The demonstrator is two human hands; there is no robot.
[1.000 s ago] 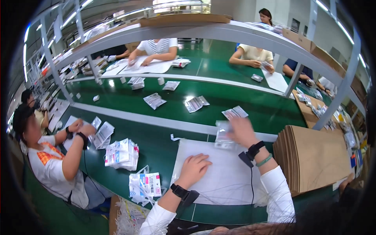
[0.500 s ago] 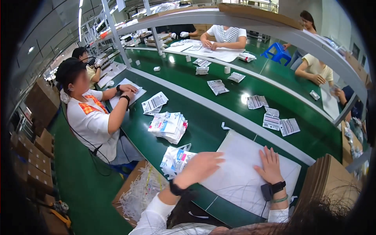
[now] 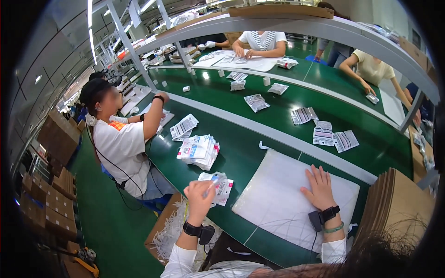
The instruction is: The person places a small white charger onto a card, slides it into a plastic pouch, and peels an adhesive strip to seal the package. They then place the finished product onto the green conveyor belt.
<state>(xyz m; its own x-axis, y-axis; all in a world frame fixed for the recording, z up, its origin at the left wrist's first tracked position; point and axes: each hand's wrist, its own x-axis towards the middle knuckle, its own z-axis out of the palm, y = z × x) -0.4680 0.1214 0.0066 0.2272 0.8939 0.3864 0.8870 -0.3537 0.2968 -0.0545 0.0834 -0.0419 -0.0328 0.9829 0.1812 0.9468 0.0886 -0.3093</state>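
My left hand (image 3: 199, 200) is raised by the table's near edge, its fingers curled together. What they hold, if anything, cannot be made out; a clear plastic strip (image 3: 219, 178) shows by the fingertips. Just beyond that hand, partly hidden by it, lie a few white, blue and pink printed packets (image 3: 225, 191). My right hand (image 3: 319, 190) rests flat, fingers spread, on a large white sheet (image 3: 269, 204) on the green tabletop. A pile of similar packets (image 3: 199, 151) stands farther off, with loose grey-and-white pouches (image 3: 184, 127) behind it.
A carton of shredded plastic strips (image 3: 172, 234) sits below the near edge. Stacked brown cardboard (image 3: 387, 208) borders the sheet on the right. A grey rail (image 3: 259, 127) crosses the table; pouches (image 3: 345, 141) lie beyond it. A co-worker (image 3: 125, 148) sits at left; others work across.
My left hand has moved left from over the sheet to beside the near packets, and its fingers have curled. My right hand stays on the sheet. The co-worker at left has raised an arm.
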